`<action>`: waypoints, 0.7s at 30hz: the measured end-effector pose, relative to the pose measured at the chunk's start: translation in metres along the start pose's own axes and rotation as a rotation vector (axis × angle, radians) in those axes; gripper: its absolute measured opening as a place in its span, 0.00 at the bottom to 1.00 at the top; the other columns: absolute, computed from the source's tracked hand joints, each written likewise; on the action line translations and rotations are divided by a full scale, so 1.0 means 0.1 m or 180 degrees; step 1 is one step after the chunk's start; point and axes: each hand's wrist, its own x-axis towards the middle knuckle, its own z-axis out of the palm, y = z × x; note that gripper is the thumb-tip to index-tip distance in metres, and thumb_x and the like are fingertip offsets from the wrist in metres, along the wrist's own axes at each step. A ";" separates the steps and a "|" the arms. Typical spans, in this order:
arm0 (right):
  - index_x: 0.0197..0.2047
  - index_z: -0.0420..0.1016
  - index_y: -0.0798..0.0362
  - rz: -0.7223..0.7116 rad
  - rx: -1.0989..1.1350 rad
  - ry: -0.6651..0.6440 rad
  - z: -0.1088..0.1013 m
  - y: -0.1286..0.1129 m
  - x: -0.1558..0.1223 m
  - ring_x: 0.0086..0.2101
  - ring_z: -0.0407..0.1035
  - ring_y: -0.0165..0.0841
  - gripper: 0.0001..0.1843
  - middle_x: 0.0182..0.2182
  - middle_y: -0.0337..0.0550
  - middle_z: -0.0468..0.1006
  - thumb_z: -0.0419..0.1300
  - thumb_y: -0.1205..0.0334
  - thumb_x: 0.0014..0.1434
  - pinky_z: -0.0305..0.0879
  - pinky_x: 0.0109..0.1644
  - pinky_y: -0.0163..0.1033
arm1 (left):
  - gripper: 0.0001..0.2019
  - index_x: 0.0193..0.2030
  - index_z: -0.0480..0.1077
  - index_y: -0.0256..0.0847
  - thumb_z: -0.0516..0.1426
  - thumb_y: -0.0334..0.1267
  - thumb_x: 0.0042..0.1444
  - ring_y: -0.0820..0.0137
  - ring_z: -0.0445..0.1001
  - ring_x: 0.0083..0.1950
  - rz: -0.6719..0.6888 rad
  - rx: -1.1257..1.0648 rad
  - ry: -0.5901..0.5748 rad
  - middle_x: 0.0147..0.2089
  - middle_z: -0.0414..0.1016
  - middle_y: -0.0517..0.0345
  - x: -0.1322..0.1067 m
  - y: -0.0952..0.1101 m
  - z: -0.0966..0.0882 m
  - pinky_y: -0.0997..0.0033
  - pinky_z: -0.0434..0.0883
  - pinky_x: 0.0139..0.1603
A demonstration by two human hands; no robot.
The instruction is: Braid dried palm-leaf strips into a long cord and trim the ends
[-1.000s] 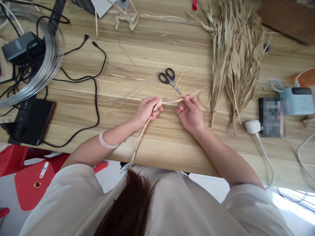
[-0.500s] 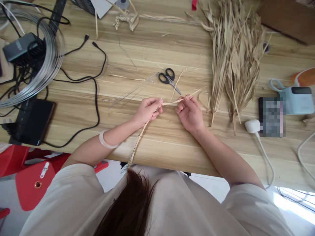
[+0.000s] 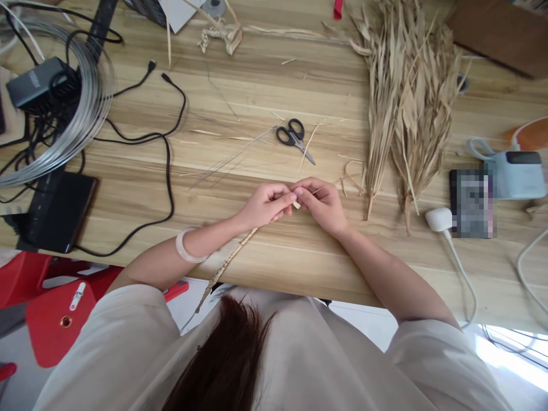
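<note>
A wooden tabletop [image 3: 240,94] spreads across the view. On its far right side lie two bundles of dry leaves [image 3: 422,125], side by side with their stems toward the person. At the left, a coil of silvery wire [image 3: 95,108] lies over a tangle of leads, and a long black cable [image 3: 168,171] winds across the wood nearby. A brown board [image 3: 492,40] fills the far right corner. Near the left edge lies a dark phone [image 3: 64,211]; well over to the right is a light blue power bank [image 3: 520,177].

The wrapped stem [image 3: 233,256], thin and pale, slants from under the left hand [image 3: 269,204] down across the near edge of the tabletop, its lower end over the person's clothing. That hand is closed around the stem's upper part. The right hand [image 3: 323,205] meets it, fingertips touching, with thumb and forefinger pinching a pale strip [image 3: 317,190]; the exact join is hidden by the fingers. Just beyond the hands, the black-handled scissors [image 3: 296,141] lie partly spread. A narrow scrap [image 3: 310,146] lies beside their blades.
</note>
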 end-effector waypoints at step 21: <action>0.25 0.64 0.53 -0.0158 -0.0561 -0.0602 -0.01 -0.10 0.01 0.18 0.53 0.22 0.20 0.15 0.31 0.63 0.56 0.46 0.60 0.50 0.23 0.32 | 0.14 0.25 0.65 0.34 0.60 0.42 0.54 0.85 0.60 0.15 0.0096 0.0087 0.0105 0.21 0.70 0.62 -0.02 -0.02 0.04 0.83 0.56 0.15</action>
